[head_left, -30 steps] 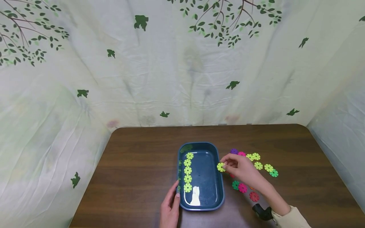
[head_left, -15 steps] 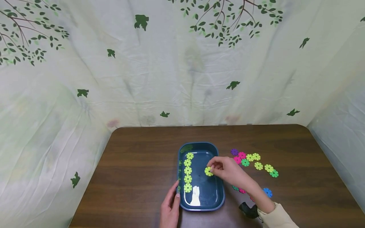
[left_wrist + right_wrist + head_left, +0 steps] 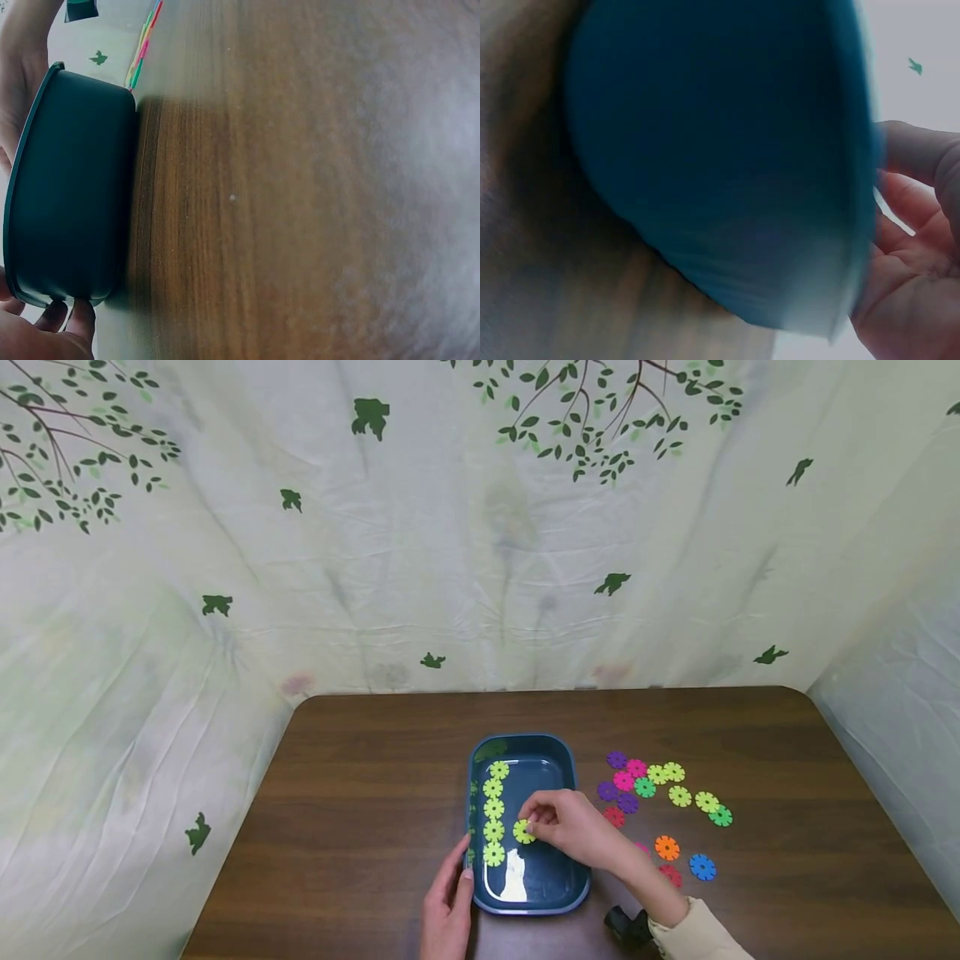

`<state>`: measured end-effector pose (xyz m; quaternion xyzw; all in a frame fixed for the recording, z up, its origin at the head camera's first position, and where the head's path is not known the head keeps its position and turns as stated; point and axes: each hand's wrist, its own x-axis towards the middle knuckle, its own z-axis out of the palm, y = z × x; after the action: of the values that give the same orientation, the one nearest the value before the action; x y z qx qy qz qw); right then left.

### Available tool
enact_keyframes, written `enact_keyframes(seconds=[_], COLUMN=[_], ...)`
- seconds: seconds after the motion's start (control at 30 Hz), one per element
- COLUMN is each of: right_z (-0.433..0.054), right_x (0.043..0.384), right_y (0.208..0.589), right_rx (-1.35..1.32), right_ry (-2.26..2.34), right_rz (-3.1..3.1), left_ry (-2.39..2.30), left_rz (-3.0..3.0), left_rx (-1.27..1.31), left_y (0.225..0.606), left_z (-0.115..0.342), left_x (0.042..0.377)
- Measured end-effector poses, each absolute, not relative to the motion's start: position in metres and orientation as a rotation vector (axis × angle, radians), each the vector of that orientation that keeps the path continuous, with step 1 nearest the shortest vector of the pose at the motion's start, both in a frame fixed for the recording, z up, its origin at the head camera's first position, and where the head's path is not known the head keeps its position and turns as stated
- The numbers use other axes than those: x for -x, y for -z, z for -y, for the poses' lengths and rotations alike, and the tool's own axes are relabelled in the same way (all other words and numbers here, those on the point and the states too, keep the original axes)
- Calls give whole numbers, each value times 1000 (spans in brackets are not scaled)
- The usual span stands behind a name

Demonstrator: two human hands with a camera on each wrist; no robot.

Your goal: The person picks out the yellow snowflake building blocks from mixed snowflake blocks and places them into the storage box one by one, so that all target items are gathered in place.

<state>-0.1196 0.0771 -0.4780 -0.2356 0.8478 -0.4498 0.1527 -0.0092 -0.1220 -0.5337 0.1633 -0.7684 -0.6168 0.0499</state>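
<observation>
Inside the blue tray [image 3: 555,875], which is set midway between the tabletop's left and right edges, a yellow-green flower-shaped piece [image 3: 522,832] is pinched between the thumb and fingers of the right hand [image 3: 573,828]. The piece is held by its right side, just beside a column of five like pieces [image 3: 493,809] laid along the tray's left wall; whether the tray's floor is touched by it cannot be told. The tray's left wall is touched by the left hand [image 3: 447,906], its thumb and forefinger spread apart. On the brown wooden tabletop [image 3: 375,793], loose pieces [image 3: 679,796] in purple, pink, green, yellow, red, orange and blue are scattered between the tray and the right edge. Beyond the far edge, a pale cloth [image 3: 420,552] is hung, printed with leafy branches and dark green birds. Some loose pieces are partly covered by the right forearm, and the beige sleeve [image 3: 697,933] and black wrist device [image 3: 628,927] are cut off below. In the right wrist view, which is blurred, the pinched piece is hidden behind the tray's wall.
</observation>
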Motion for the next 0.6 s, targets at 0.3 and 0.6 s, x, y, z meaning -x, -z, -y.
enact_keyframes(seconds=[0.3, 0.6], right_z=[-64, -55], right_x=[122, 131], right_y=[488, 495], right_rx=[769, 860], right_ry=[1195, 1052], right_rz=[-2402, -2410], left_ry=[1868, 1885], left_rz=[2310, 2287], left_rx=[-436, -391], left_y=[535, 535], left_z=[122, 123], left_x=[8, 7])
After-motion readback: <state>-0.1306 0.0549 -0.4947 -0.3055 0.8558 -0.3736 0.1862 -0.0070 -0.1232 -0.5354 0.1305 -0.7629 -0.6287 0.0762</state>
